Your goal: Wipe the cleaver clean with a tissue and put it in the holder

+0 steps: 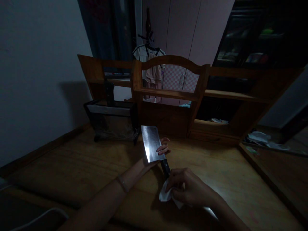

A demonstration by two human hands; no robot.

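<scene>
A cleaver [151,144] with a broad shiny blade and a black riveted handle [165,168] is held above the wooden tabletop, blade pointing away from me. My left hand [164,147] supports the blade from behind, its fingertips curled over the right edge onto the face; the palm is hidden behind the steel. At the handle's lower end, my right hand [185,186] pinches a crumpled white tissue [166,193]. The tissue covers the end of the handle.
A black-framed knife rack [110,118] with a dark handle [109,93] sticking up stands at the back left. Behind it runs a wooden shelf unit [168,93]. White crumpled material [259,137] lies at the right, and a white cable [51,210] at lower left.
</scene>
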